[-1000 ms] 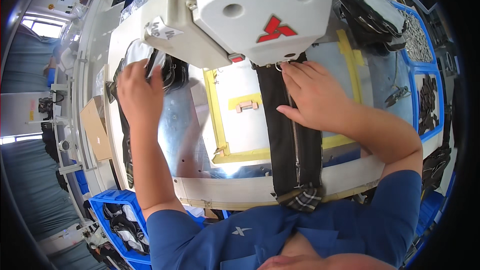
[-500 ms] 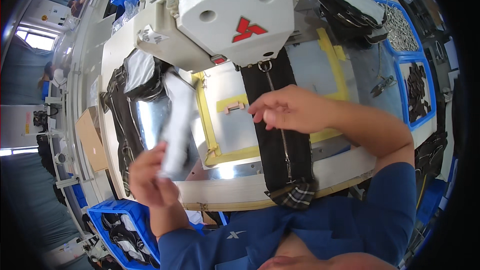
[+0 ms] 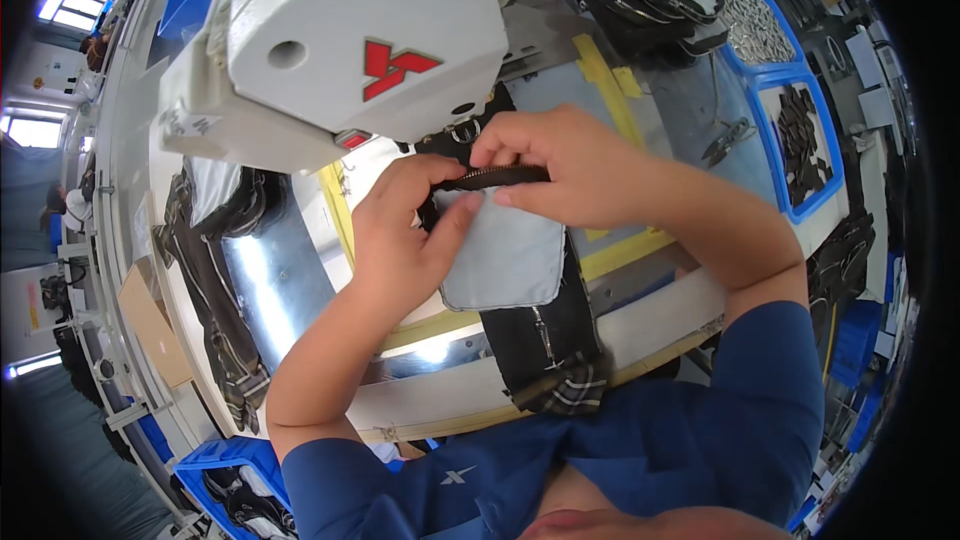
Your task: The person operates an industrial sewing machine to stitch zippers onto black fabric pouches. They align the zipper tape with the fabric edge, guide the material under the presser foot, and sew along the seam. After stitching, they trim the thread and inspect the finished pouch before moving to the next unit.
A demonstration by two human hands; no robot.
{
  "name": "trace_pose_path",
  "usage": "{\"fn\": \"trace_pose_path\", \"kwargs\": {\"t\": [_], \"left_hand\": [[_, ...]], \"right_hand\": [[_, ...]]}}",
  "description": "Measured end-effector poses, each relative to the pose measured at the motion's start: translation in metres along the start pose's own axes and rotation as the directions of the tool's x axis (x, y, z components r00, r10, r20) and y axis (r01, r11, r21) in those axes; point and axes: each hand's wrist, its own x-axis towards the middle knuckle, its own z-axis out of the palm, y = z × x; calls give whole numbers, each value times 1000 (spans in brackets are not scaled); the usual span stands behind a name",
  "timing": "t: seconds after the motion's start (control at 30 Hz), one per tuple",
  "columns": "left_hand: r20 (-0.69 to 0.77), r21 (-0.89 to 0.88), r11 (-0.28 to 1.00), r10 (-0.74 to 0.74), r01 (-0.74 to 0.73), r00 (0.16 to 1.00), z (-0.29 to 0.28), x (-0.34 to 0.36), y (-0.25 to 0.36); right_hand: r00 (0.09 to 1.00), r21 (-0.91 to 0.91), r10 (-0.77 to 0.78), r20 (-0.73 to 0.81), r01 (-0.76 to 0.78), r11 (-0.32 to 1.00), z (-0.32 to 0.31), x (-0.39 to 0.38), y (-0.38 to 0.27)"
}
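Note:
Between my two hands is a pocket piece (image 3: 508, 258) with a pale grey lining and a black zipper along its top edge. My left hand (image 3: 408, 220) pinches the left end of that edge. My right hand (image 3: 560, 165) grips the right end, with its thumb below the zipper. The lining hangs toward me over a long black fabric strip (image 3: 535, 325), which has a metal zipper down its middle and a plaid near end. The strip's far part runs under the white sewing machine head (image 3: 370, 30); my hands hide its middle.
At left lie dark zippered fabric pieces (image 3: 215, 310) and stacked pale-lined pieces (image 3: 225, 195). A further stack (image 3: 650, 0) sits far right, beside thread snips (image 3: 730, 140) and blue bins of metal pulls (image 3: 750, 25) and dark tabs (image 3: 800, 140). Yellow tape (image 3: 625, 255) marks the worktop.
My left hand has brought the pale-lined piece from the left to the middle, over the black strip. My right hand, empty before, has taken hold of its zipper edge. The view has shifted.

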Motion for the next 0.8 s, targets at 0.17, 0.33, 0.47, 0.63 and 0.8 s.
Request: {"fn": "trace_pose_path", "kwargs": {"t": [0.17,0.33,0.47,0.63,0.8], "left_hand": [[-125,171,968,204,-182,971,9,4,-20],[-103,181,950,275,-254,956,8,-2,-32],[-131,10,986,165,-165,978,12,-2,-33],[10,-282,955,-91,90,996,8,-3,-32],[46,-327,939,-95,105,994,6,-3,-36]], "right_hand": [[969,-295,-201,-143,152,943,1,3,19],[913,-376,-364,-186,277,884,10,4,34],[916,-321,-354,-186,284,903,9,4,31],[949,-237,-273,-159,232,943,9,5,25],[913,-303,-367,-176,305,903,12,6,30]]}}
